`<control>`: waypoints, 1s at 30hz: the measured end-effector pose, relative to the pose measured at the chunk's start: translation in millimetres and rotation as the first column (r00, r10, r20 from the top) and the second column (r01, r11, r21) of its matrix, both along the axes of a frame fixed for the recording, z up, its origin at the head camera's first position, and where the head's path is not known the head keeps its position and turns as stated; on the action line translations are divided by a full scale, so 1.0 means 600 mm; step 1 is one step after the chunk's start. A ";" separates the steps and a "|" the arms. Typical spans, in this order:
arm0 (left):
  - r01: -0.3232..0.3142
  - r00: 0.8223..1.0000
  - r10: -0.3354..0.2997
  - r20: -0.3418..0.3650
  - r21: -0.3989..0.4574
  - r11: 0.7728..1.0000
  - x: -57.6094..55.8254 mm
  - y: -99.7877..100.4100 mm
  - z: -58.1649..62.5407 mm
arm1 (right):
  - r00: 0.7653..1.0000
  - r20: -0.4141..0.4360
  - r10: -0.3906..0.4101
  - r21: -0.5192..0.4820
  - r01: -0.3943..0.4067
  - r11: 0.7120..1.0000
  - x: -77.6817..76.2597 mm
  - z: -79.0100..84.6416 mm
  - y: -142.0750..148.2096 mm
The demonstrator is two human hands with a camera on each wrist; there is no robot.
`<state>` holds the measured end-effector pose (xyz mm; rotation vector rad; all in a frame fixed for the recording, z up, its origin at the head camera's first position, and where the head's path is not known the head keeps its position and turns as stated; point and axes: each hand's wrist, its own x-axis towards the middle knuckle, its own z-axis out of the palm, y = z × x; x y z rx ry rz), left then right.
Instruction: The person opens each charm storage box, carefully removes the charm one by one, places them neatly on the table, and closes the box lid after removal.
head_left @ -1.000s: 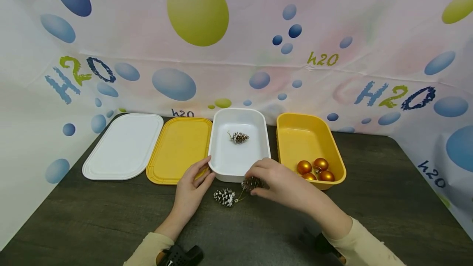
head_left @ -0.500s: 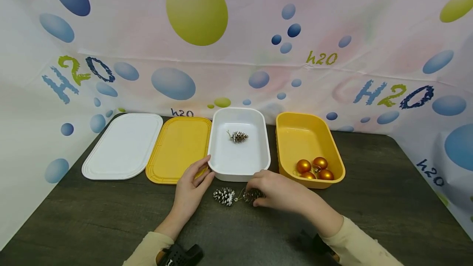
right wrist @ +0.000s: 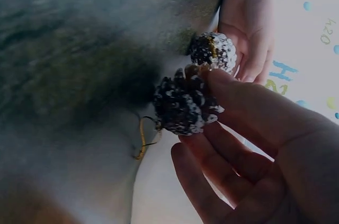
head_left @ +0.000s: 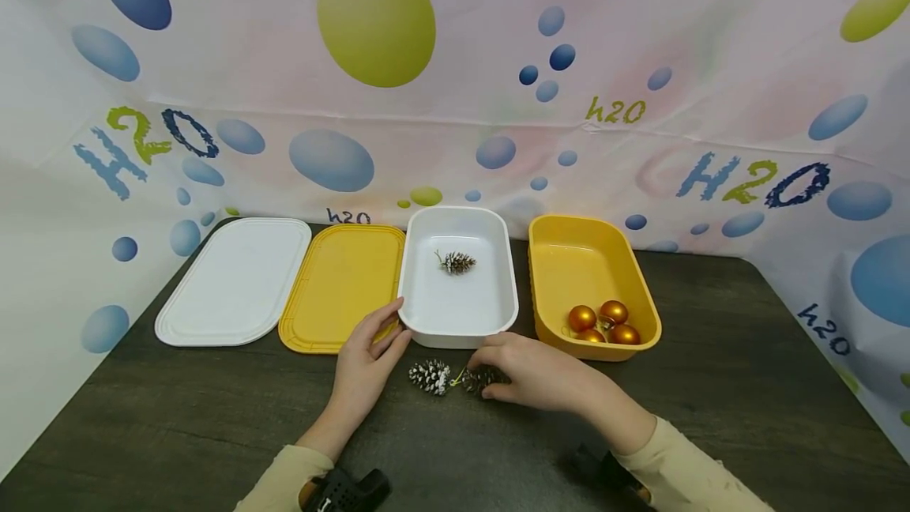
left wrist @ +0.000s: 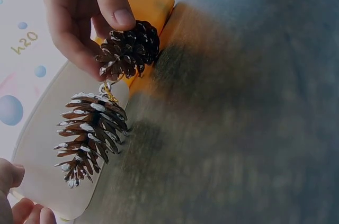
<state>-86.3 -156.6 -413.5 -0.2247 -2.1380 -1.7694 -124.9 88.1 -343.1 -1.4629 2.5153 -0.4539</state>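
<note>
My right hand (head_left: 540, 371) pinches a frosted pine cone (head_left: 478, 380) between thumb and fingertips, just in front of the white box (head_left: 455, 340). The grip shows clearly in the right wrist view, where the pine cone (right wrist: 185, 105) trails a gold cord loop (right wrist: 142, 139). Close to its left lies a second pine cone (head_left: 430, 377), with a yellow cord between the two; whether the cords are tangled I cannot tell. My left hand (head_left: 366, 366) touches the white box's front left corner with relaxed fingers. A third pine cone (head_left: 456, 262) lies inside that box.
To the right, a yellow box (head_left: 569, 259) holds several orange-gold baubles (head_left: 613, 311) at its near end. A yellow lid (head_left: 348, 283) and a white lid (head_left: 238, 283) lie left of the white box. A printed curtain (head_left: 455, 85) hangs behind the dark table (head_left: 213, 425).
My right hand has moved toward me with the pine cone, away from the white box's front edge and down beside the other cone. The left hand has stayed at the box.
</note>
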 end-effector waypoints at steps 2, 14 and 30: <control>-0.004 1.000 0.004 0.003 0.003 1.000 0.000 0.000 0.001 | 1.000 0.018 -0.006 -0.005 0.006 1.000 0.000 -0.002 0.000; -0.017 1.000 0.017 0.018 0.002 1.000 -0.002 0.000 0.001 | 0.996 0.078 -0.042 0.003 0.041 0.999 0.000 -0.014 -0.004; -0.009 1.000 0.009 0.006 -0.002 1.000 0.000 -0.001 0.001 | 0.992 0.110 -0.062 -0.014 0.064 0.998 0.002 -0.014 0.005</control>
